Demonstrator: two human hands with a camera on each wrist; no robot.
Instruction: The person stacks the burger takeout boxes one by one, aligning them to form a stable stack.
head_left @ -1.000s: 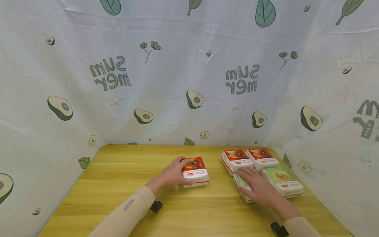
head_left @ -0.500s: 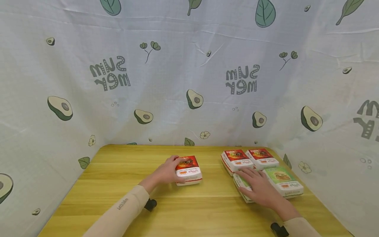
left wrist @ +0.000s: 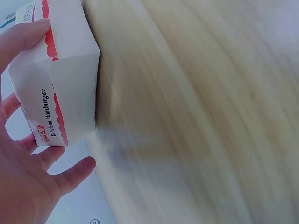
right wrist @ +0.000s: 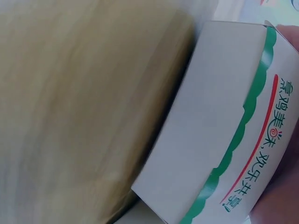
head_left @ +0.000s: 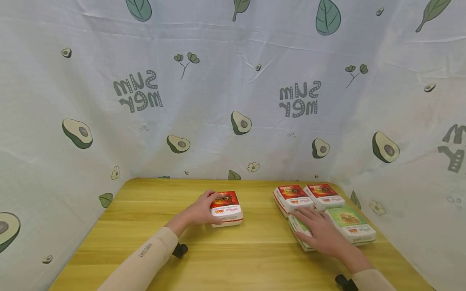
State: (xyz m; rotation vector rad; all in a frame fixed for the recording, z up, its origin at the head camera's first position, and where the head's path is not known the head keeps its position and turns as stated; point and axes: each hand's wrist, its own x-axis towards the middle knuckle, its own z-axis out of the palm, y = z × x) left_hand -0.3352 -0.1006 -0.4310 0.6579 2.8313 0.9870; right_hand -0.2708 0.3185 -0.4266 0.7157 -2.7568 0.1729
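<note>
My left hand (head_left: pixel 198 211) grips a white hamburger box (head_left: pixel 227 211) with a red lid picture, its fingers at the far side and its thumb at the near side. In the left wrist view the thumb lies on one side of this box (left wrist: pixel 77 93) and fingertips show behind it. At the right, my right hand (head_left: pixel 320 234) rests with spread fingers over a green-lidded hamburger box (head_left: pixel 299 235), hiding much of its lid. The right wrist view shows that box's white side (right wrist: pixel 201 116) with a green scalloped edge, and part of the hand beyond it.
Two red-lidded boxes, one on the left (head_left: pixel 291 198) and one on the right (head_left: pixel 325 195), stand behind the right hand. Another green-lidded box (head_left: pixel 351 224) is on its right. A wooden table (head_left: pixel 240 262) carries everything, with a printed curtain (head_left: pixel 207 97) behind its far edge.
My left hand has moved left with the red-lidded box, widening the gap to the boxes at the right. My right hand stays in place on the green-lidded box.
</note>
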